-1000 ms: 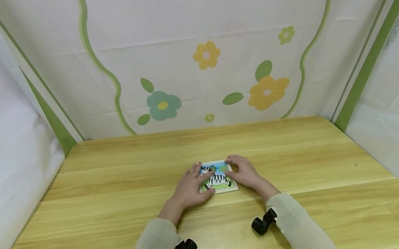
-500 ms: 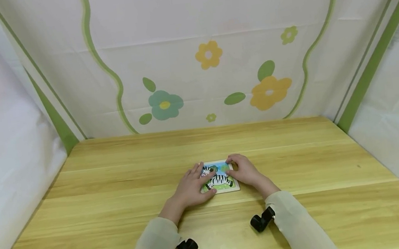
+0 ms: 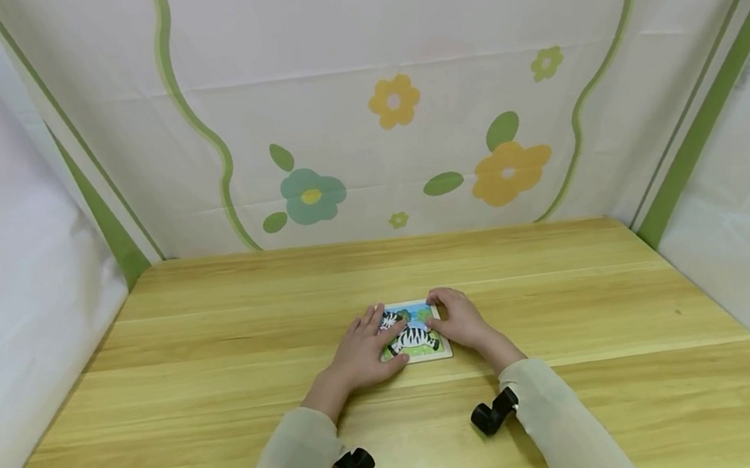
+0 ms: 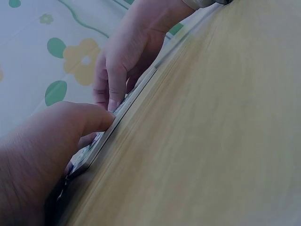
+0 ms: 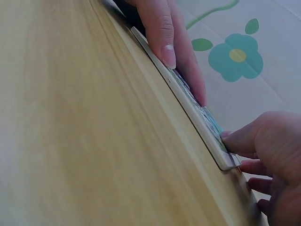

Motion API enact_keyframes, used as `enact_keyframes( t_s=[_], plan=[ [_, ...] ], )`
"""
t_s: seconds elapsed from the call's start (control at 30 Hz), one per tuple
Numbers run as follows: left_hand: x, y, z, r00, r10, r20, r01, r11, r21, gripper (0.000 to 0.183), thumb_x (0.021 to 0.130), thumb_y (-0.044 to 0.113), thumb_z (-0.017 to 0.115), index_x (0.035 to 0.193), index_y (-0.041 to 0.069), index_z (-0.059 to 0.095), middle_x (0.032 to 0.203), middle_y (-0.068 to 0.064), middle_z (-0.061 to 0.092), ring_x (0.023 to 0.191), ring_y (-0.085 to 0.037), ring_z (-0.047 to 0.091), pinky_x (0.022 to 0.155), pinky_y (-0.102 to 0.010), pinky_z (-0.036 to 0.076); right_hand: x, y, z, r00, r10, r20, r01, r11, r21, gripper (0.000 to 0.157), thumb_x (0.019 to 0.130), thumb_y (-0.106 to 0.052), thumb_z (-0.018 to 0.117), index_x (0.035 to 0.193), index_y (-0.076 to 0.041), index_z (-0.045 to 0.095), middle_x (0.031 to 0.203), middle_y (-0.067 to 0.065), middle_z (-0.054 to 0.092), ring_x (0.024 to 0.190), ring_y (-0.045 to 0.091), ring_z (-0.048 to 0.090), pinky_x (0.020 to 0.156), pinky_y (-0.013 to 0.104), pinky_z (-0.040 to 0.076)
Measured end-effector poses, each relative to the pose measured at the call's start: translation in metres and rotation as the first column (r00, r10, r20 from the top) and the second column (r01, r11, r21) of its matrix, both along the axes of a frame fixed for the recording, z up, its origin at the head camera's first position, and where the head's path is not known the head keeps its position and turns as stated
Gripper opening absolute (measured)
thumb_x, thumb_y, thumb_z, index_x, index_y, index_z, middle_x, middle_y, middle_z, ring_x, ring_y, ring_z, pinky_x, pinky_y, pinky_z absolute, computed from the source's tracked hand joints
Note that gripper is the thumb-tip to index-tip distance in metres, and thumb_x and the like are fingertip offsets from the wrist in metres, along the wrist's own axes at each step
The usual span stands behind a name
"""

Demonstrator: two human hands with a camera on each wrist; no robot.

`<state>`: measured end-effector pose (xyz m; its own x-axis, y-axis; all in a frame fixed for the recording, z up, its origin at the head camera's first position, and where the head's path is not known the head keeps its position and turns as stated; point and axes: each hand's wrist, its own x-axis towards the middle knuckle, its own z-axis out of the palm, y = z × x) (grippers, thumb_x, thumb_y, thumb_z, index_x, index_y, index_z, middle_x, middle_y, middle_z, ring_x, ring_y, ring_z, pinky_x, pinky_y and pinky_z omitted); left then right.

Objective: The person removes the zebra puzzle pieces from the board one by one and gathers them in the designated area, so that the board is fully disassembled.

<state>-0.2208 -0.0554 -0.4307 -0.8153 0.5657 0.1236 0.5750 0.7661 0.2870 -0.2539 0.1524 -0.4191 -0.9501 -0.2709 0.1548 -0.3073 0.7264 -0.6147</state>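
A small zebra jigsaw puzzle (image 3: 416, 338) in a pale wooden frame lies flat on the table, in the middle of the head view. My left hand (image 3: 364, 354) rests on its left side, fingers fairly straight, the thumb on the near edge and the index finger across the picture. At the far right corner, my right hand (image 3: 459, 321) grips the puzzle, thumb on top and curled fingers at the outer edge. The right wrist view shows the right thumb (image 5: 240, 140) against the picture near the frame's corner. Both hands partly cover the picture.
The wooden table (image 3: 220, 347) surrounds the puzzle. A white cloth with printed flowers (image 3: 394, 44) hangs behind the table's far edge, and white cloth stands at both sides. Black wrist cameras (image 3: 491, 413) are worn near the sleeve cuffs.
The head view has shifted slightly. Both hands keep nearly the same place on the puzzle.
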Motion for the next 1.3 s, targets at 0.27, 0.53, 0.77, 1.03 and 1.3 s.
enact_keyframes(
  t_s=[0.27, 0.53, 0.77, 1.03, 1.3],
  plan=[
    [-0.0004, 0.0021, -0.001, 1.0, 0.022, 0.02, -0.022, 1.0, -0.002, 0.059, 0.084, 0.052, 0.037, 0.135, 0.024, 0.031, 0.141, -0.016, 0.011, 0.128, -0.027, 0.005, 0.1, -0.044, 0.009, 0.0001, -0.0005, -0.0007, 1.0, -0.021, -0.013, 0.021, 1.0, -0.007, 0.029, 0.077, -0.013, 0.064, 0.103, -0.003, 0.054, 0.112, 0.012, 0.051, 0.112, 0.029, 0.037, 0.095, 0.044, 0.023],
    [0.0002, 0.0025, -0.0001, 0.999, 0.023, 0.029, -0.023, 1.0, 0.006, 0.059, 0.083, 0.052, 0.037, 0.135, 0.023, 0.032, 0.141, -0.016, 0.011, 0.128, -0.028, 0.005, 0.099, -0.044, 0.009, 0.0005, -0.0008, -0.0027, 0.999, -0.041, -0.016, 0.039, 0.99, -0.134, 0.027, 0.076, -0.007, 0.064, 0.101, -0.002, 0.054, 0.107, 0.012, 0.053, 0.106, 0.027, 0.044, 0.092, 0.041, 0.029],
    [0.0007, 0.0019, 0.0005, 0.999, 0.024, 0.033, -0.024, 1.0, 0.003, 0.059, 0.084, 0.052, 0.037, 0.135, 0.024, 0.031, 0.141, -0.016, 0.01, 0.128, -0.027, 0.004, 0.1, -0.044, 0.008, -0.0004, -0.0026, -0.0051, 0.998, -0.061, -0.014, 0.055, 0.96, -0.275, 0.027, 0.076, -0.001, 0.062, 0.102, -0.001, 0.054, 0.085, 0.006, 0.055, 0.085, 0.022, 0.052, 0.082, 0.038, 0.038],
    [0.0019, 0.0003, 0.0025, 0.999, 0.013, 0.034, -0.014, 1.0, 0.026, 0.059, 0.083, 0.051, 0.038, 0.135, 0.022, 0.032, 0.141, -0.017, 0.012, 0.128, -0.028, 0.006, 0.099, -0.044, 0.008, -0.0002, -0.0022, -0.004, 0.999, -0.039, -0.013, 0.036, 0.976, -0.213, 0.026, 0.077, -0.003, 0.063, 0.103, -0.003, 0.059, 0.084, 0.004, 0.057, 0.083, 0.02, 0.052, 0.081, 0.038, 0.039],
    [0.0021, 0.0, 0.0025, 0.999, 0.02, 0.041, -0.021, 0.999, 0.037, 0.059, 0.083, 0.052, 0.039, 0.134, 0.023, 0.033, 0.14, -0.016, 0.013, 0.128, -0.027, 0.006, 0.099, -0.044, 0.009, 0.0013, -0.001, 0.0004, 1.0, -0.025, 0.016, 0.028, 0.984, -0.179, 0.029, 0.077, -0.003, 0.062, 0.106, 0.0, 0.058, 0.085, 0.005, 0.056, 0.086, 0.021, 0.051, 0.084, 0.04, 0.037]
  ],
)
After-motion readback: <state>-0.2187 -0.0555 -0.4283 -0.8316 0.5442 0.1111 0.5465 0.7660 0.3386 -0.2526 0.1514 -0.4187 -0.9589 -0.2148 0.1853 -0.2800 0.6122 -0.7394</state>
